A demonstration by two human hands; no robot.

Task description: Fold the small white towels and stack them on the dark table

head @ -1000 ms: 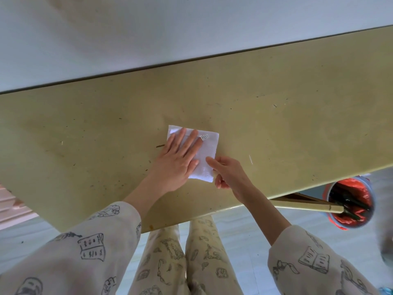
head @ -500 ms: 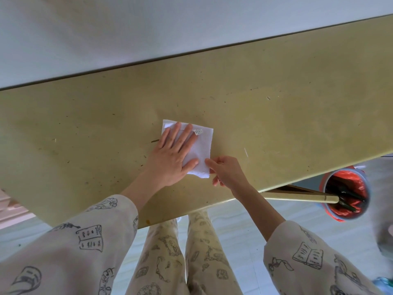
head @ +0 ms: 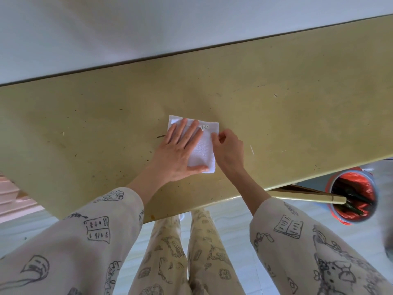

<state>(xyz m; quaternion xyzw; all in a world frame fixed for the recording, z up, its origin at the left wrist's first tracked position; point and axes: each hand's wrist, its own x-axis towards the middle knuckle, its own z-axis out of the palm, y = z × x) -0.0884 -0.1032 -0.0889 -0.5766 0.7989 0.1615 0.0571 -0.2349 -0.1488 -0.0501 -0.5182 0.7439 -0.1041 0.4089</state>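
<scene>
A small white towel (head: 203, 152), folded into a rectangle with a little label near its far edge, lies on the olive-yellow table (head: 297, 103). My left hand (head: 178, 154) presses flat on the towel's left half, fingers straight and spread. My right hand (head: 228, 151) sits at the towel's right edge, its fingertips pinching that edge about halfway along. No other towels or stack show in this view.
A white wall runs along the table's far edge. Below the table's near right edge stands a bucket (head: 353, 194) lined with red plastic, with a pale stick (head: 306, 198) reaching into it. My patterned trouser legs and a light floor are below.
My right hand has slid from the towel's near right corner up along its right edge. The left hand stays pressed flat on the towel.
</scene>
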